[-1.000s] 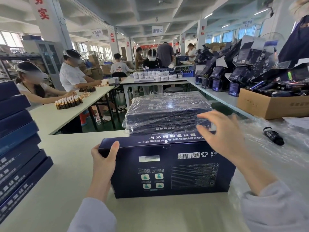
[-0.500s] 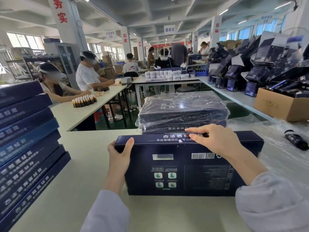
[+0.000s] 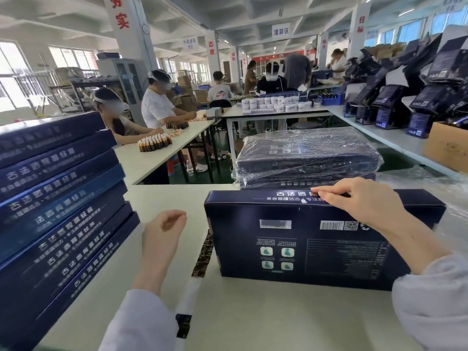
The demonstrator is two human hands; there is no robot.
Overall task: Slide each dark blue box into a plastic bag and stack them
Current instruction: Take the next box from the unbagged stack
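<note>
Fingers (image 3: 329, 194) of the right hand (image 3: 367, 203) lie straight along the top edge of the box (image 3: 291, 244), which stands on its long side on the surface (image 3: 253, 320), running left to right. Left hand (image 3: 164, 229), loosely curled and empty, hangs just off its left end; loose plastic (image 3: 453, 196) lies rightward.

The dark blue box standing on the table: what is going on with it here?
A person steadies one dark blue box, standing on its long edge on the table, with the right hand resting on its top edge. The left hand hovers beside it, holding nothing. This box is not yet bagged. Behind it lies a stack of bagged boxes; unbagged boxes are piled at the left.
</note>
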